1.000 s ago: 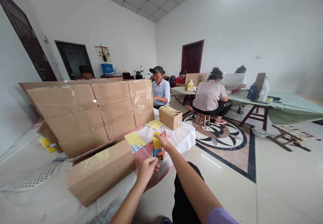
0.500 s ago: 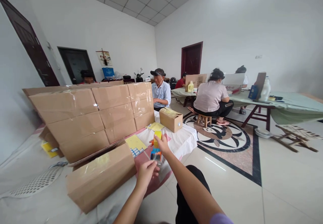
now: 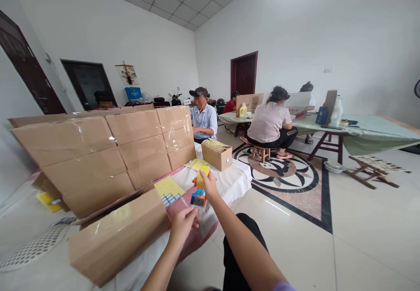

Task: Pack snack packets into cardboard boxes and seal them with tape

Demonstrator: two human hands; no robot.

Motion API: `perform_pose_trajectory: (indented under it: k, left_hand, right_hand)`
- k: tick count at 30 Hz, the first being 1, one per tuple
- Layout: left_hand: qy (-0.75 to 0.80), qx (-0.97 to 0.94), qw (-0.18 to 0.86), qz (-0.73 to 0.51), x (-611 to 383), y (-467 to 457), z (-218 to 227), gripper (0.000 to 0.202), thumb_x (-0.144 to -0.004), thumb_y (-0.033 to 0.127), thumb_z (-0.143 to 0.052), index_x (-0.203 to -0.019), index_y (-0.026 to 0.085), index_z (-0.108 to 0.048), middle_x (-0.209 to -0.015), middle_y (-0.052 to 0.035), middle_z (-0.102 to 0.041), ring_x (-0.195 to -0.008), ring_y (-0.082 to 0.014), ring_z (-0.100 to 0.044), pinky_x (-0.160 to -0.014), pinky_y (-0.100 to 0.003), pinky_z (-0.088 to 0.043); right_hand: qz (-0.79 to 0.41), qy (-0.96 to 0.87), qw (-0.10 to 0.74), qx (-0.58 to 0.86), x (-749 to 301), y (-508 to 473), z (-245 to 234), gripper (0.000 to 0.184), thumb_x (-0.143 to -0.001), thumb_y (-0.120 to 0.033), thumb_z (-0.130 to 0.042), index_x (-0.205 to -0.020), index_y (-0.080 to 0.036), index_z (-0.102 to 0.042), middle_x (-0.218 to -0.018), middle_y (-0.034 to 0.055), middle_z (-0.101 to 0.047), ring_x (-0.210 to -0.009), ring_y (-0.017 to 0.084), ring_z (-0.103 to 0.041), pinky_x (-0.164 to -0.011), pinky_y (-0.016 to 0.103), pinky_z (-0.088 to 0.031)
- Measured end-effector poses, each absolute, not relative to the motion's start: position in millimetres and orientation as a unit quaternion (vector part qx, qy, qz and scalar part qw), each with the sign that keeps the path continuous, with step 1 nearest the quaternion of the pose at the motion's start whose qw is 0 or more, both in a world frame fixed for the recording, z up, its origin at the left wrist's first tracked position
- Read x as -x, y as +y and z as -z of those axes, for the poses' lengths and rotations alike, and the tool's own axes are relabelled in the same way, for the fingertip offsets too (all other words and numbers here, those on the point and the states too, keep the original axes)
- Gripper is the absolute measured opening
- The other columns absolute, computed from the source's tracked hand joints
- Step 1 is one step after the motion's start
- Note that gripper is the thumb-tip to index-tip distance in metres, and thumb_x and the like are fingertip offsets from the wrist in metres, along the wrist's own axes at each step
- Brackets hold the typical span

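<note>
My right hand [image 3: 210,185] is wrapped round a tape dispenser [image 3: 198,198] with a blue and orange head and a yellow upper part. Close to the dispenser's lower end, my left hand [image 3: 183,223] pinches what looks like the end of clear tape; the strip itself is hard to make out. Both hands are raised over the near edge of the cloth-covered table [image 3: 241,175]. To their left lies a yellow card [image 3: 169,188] with blue and white shapes, beside a long cardboard box [image 3: 120,234].
A wall of taped cardboard boxes [image 3: 138,146] stands across the table. A small carton [image 3: 217,153] sits past my hands. Co-workers sit behind the boxes and at the green-covered table [image 3: 370,129]. A folding stool [image 3: 377,168] stands on the floor at right.
The view has turned slightly right, so the room appears shifted left. Both hands keep their grip, and the dispenser's head now tilts a little more toward me.
</note>
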State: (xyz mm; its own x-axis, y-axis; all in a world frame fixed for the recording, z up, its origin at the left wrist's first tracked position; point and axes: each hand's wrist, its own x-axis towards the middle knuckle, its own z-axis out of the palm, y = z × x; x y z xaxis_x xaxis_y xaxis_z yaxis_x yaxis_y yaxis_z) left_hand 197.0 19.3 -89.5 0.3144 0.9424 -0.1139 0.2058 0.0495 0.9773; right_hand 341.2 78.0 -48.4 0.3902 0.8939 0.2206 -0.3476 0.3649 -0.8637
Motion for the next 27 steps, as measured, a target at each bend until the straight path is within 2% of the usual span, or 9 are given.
perform_pose_trajectory:
  k: [11, 22, 27]
  left_hand:
    - [0.457, -0.586, 0.571, -0.351, -197, 19, 85, 0.057, -0.061, 0.066, -0.073, -0.084, 0.014, -0.069, -0.070, -0.0075, -0.072, -0.054, -0.0184, -0.064, -0.051, -0.026, -0.039]
    - [0.426, -0.589, 0.571, -0.382, -194, 17, 81, 0.051, -0.065, 0.064, -0.073, -0.082, 0.015, -0.071, -0.066, -0.0048, -0.069, -0.060, -0.0177, -0.064, -0.057, -0.026, -0.046]
    - [0.410, -0.578, 0.582, -0.400, -192, 19, 86, 0.057, -0.062, 0.066, -0.075, -0.085, 0.014, -0.072, -0.067, -0.0061, -0.069, -0.060, -0.0174, -0.061, -0.061, -0.029, -0.048]
  right_hand:
    - [-0.423, -0.349, 0.745, 0.379, -343, 69, 39, 0.046, -0.078, -0.061, -0.068, -0.090, -0.019, -0.052, -0.057, 0.0020, -0.067, -0.046, 0.017, -0.062, -0.047, 0.027, -0.050]
    - [-0.453, -0.324, 0.730, 0.396, -345, 76, 43, 0.048, -0.077, -0.062, -0.067, -0.089, -0.019, -0.050, -0.062, 0.0055, -0.070, -0.046, 0.018, -0.064, -0.046, 0.028, -0.050]
    - [-0.434, -0.392, 0.713, 0.387, -345, 75, 49, 0.049, -0.077, -0.063, -0.068, -0.093, -0.019, -0.052, -0.068, 0.0050, -0.071, -0.058, 0.021, -0.070, -0.053, 0.029, -0.052]
